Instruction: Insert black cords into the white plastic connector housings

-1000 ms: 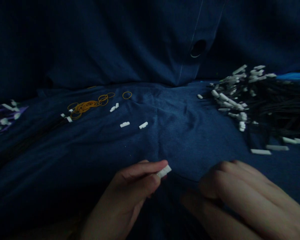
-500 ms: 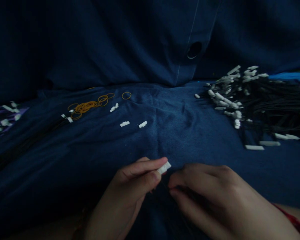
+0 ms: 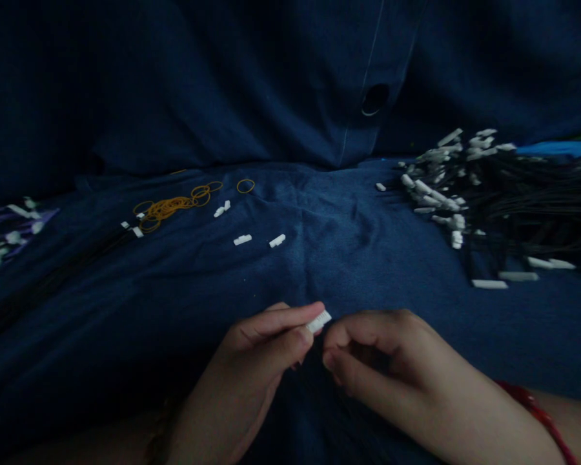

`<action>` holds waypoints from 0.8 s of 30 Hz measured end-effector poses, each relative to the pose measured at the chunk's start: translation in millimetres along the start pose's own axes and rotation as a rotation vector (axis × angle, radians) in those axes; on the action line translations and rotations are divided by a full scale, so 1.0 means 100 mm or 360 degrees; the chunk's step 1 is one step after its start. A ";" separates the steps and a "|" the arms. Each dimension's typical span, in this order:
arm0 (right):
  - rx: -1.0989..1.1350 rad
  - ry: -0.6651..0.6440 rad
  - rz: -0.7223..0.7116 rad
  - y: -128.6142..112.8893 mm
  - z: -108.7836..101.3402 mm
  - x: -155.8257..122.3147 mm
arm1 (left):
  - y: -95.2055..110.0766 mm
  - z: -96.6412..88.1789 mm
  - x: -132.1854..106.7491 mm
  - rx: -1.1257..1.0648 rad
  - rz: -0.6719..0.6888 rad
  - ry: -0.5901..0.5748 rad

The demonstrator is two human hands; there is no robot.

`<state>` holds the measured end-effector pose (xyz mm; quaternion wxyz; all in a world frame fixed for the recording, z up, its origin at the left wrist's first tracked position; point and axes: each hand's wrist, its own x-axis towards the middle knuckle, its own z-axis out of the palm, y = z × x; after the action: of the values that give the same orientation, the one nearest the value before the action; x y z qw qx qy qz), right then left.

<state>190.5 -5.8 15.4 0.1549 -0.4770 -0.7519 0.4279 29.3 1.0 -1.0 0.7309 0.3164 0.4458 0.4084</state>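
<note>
My left hand (image 3: 259,352) pinches a small white plastic connector (image 3: 319,320) between thumb and forefinger, low in the middle of the view. My right hand (image 3: 382,361) sits just to its right with thumb and forefinger pressed together right at the connector's end; what they hold is too dark to make out. A red band (image 3: 532,403) circles my right wrist. Both hands hover over a dark blue cloth (image 3: 348,258).
A heap of black wires with white connectors (image 3: 503,194) lies at the right. Yellow rubber bands (image 3: 167,206) and a few loose white connectors (image 3: 259,240) lie at the left middle. More white pieces (image 3: 4,232) sit at the far left edge.
My right hand has drawn in from the lower right toward the left hand and closed its thumb and forefinger next to the connector. The left hand has stayed nearly still.
</note>
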 end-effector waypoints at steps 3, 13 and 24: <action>0.0127 0.0008 -0.0012 0.01 0.01 0.03 | 0.00 0.00 0.00 0.0012 0.0034 -0.0024; -0.0404 0.0289 -0.0287 0.05 0.03 0.06 | -0.03 -0.02 0.00 0.0239 0.0005 -0.0058; -0.0335 0.0136 0.0028 -0.06 -0.15 -0.15 | -0.02 -0.02 -0.03 0.0269 0.0021 -0.0011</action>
<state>203.8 -11.7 32.0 0.1320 -0.5150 -0.7812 0.3272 27.0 -2.4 -2.5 0.7005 0.3814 0.4741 0.3729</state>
